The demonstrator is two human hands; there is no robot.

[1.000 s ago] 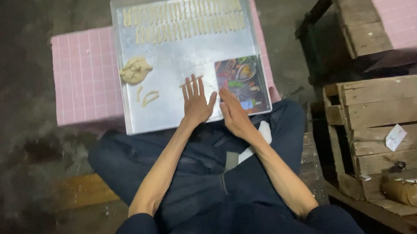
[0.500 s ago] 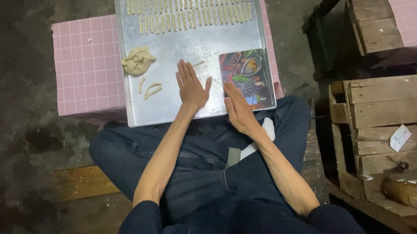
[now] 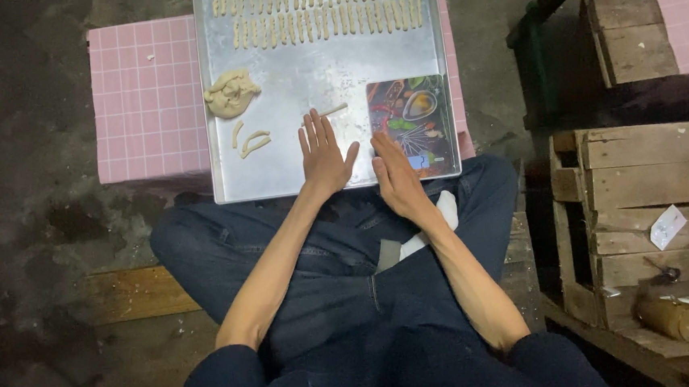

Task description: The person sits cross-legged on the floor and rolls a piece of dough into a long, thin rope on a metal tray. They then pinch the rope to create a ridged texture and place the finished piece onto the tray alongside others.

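Note:
A metal baking tray (image 3: 304,83) lies on a pink tiled block (image 3: 148,98). My left hand (image 3: 324,153) rests flat on the tray with fingers spread, its fingertips at a thin dough rope (image 3: 331,111). My right hand (image 3: 398,177) lies at the tray's near edge, beside a small kitchen scale (image 3: 414,120) with a colourful printed top. A lump of dough (image 3: 232,94) sits at the tray's left, with three short curved dough pieces (image 3: 250,140) below it. Rows of dough sticks (image 3: 319,9) fill the far end of the tray.
Wooden crates (image 3: 652,196) stand at my right, holding a paper tag and a wrapped bundle (image 3: 670,316). A wooden plank (image 3: 137,293) lies on the dark concrete floor at my left. My legs in dark jeans sit under the tray's near edge.
My left hand has slid forward over the tray, rolling the dough rope away from me. The right hand has stayed by the scale. The view has shifted slightly.

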